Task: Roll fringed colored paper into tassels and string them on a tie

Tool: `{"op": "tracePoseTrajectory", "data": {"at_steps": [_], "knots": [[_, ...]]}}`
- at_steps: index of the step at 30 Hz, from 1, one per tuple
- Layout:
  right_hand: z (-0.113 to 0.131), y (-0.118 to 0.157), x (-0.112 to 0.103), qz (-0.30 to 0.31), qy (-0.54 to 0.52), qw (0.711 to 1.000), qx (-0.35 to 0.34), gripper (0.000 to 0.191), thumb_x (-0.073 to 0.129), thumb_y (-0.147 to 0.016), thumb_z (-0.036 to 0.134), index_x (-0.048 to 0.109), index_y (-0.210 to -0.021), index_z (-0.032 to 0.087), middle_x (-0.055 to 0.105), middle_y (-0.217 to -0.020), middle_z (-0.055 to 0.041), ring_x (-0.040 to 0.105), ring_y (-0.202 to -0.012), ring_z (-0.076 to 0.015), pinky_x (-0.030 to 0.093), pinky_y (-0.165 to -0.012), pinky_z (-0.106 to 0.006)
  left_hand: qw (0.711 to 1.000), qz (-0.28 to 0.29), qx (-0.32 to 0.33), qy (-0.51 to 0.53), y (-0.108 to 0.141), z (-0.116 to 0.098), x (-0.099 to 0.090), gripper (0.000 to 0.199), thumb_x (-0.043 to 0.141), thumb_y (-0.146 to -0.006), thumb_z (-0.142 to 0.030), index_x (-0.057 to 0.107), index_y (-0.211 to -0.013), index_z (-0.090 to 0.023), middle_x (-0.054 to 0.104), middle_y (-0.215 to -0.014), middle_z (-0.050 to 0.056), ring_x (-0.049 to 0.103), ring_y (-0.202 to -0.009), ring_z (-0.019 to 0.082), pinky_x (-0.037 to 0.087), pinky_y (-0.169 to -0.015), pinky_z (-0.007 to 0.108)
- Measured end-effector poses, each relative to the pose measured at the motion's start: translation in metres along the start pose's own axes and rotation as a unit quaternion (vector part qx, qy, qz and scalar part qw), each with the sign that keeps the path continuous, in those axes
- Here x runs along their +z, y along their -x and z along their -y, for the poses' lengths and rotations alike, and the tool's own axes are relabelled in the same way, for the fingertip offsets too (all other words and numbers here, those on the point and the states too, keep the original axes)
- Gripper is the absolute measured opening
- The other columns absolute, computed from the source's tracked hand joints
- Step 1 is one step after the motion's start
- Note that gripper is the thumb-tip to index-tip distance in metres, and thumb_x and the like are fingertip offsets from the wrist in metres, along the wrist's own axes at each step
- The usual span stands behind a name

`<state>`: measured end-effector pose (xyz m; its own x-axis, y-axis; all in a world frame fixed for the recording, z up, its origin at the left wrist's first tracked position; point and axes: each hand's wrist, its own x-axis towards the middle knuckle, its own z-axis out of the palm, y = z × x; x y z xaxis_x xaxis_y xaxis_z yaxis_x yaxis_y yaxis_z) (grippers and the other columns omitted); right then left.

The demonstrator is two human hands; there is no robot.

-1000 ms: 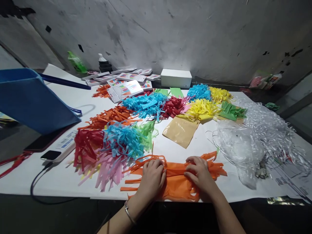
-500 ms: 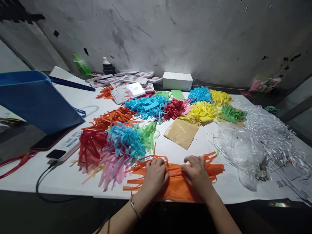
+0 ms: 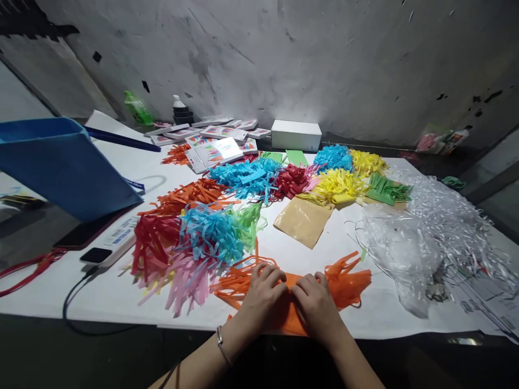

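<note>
Orange fringed tissue paper (image 3: 348, 283) lies at the table's front edge, its cut strips spreading out to both sides. My left hand (image 3: 263, 294) has its fingers curled on the left part of the paper, by the strips. Close beside it, my right hand (image 3: 316, 305) grips the middle of the same sheet with bent fingers. The thumbs are near each other over the paper. Just behind the hands lies a tan square packet (image 3: 304, 220). A pile of blue fringed paper (image 3: 213, 232) sits to the left, with red and pink strips around it.
At the left stand a blue box (image 3: 65, 167) and a white device (image 3: 111, 243) with a cable. A white box (image 3: 295, 135) is at the back beside printed packs (image 3: 221, 152). Clear plastic bags (image 3: 399, 243) and shiny strips (image 3: 450, 216) lie right.
My hands have come closer together on the orange paper, the right one moving left. The paper's middle is now gathered between them and its left strips have drawn inward.
</note>
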<state>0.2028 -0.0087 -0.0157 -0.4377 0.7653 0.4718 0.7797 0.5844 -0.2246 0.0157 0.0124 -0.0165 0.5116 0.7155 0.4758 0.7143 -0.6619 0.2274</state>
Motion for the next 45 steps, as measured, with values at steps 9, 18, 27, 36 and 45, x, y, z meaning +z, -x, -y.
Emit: {"op": "tracePoseTrajectory", "data": {"at_steps": [9, 18, 27, 36, 45], "knots": [[-0.018, 0.027, -0.019, 0.000, -0.051, 0.997, 0.063, 0.019, 0.048, -0.097, 0.016, 0.063, -0.088, 0.024, 0.062, -0.089, -0.0019, 0.056, -0.090, -0.0207, 0.032, -0.098, -0.042, 0.994, 0.075, -0.041, 0.068, 0.013, 0.001, -0.013, 0.013, 0.064, -0.089, -0.018, 0.068, -0.079, -0.024, 0.070, -0.086, -0.001, 0.055, -0.087, 0.020, 0.032, -0.087, 0.041], [-0.008, 0.018, -0.011, -0.011, 0.004, 0.985, 0.174, 0.009, 0.057, -0.089, 0.015, 0.060, -0.084, 0.022, 0.061, -0.096, -0.0047, 0.056, -0.096, -0.0245, 0.029, -0.100, -0.049, 0.975, 0.153, -0.163, -0.007, -0.011, -0.015, -0.020, 0.012, 0.057, -0.089, -0.015, 0.066, -0.084, -0.019, 0.068, -0.093, 0.006, 0.058, -0.087, 0.024, 0.035, -0.080, 0.041], [-0.001, 0.009, -0.004, 0.012, -0.020, 0.999, 0.045, 0.016, 0.055, -0.091, 0.013, 0.061, -0.079, 0.021, 0.061, -0.077, 0.0003, 0.053, -0.080, -0.0180, 0.030, -0.094, -0.040, 0.994, 0.091, -0.049, 0.026, -0.002, -0.005, -0.012, 0.010, 0.069, -0.085, -0.017, 0.069, -0.078, -0.024, 0.070, -0.094, 0.001, 0.057, -0.089, 0.021, 0.031, -0.090, 0.044], [0.002, 0.005, 0.004, 0.026, -0.015, 0.999, 0.027, 0.016, 0.054, -0.092, 0.013, 0.060, -0.079, 0.021, 0.062, -0.079, 0.0002, 0.052, -0.080, -0.0174, 0.028, -0.095, -0.040, 0.994, 0.098, -0.018, 0.035, 0.001, 0.004, 0.000, 0.011, 0.065, -0.089, -0.015, 0.066, -0.080, -0.021, 0.070, -0.092, 0.001, 0.056, -0.088, 0.019, 0.033, -0.089, 0.040], [-0.013, 0.020, -0.014, 0.018, -0.023, 0.992, 0.123, 0.016, 0.051, -0.091, 0.011, 0.060, -0.085, 0.023, 0.061, -0.093, -0.0022, 0.055, -0.092, -0.0207, 0.030, -0.101, -0.046, 0.987, 0.131, -0.090, -0.001, -0.005, -0.009, -0.005, 0.014, 0.057, -0.090, -0.013, 0.067, -0.083, -0.021, 0.070, -0.093, 0.004, 0.058, -0.091, 0.022, 0.034, -0.087, 0.043]]}}
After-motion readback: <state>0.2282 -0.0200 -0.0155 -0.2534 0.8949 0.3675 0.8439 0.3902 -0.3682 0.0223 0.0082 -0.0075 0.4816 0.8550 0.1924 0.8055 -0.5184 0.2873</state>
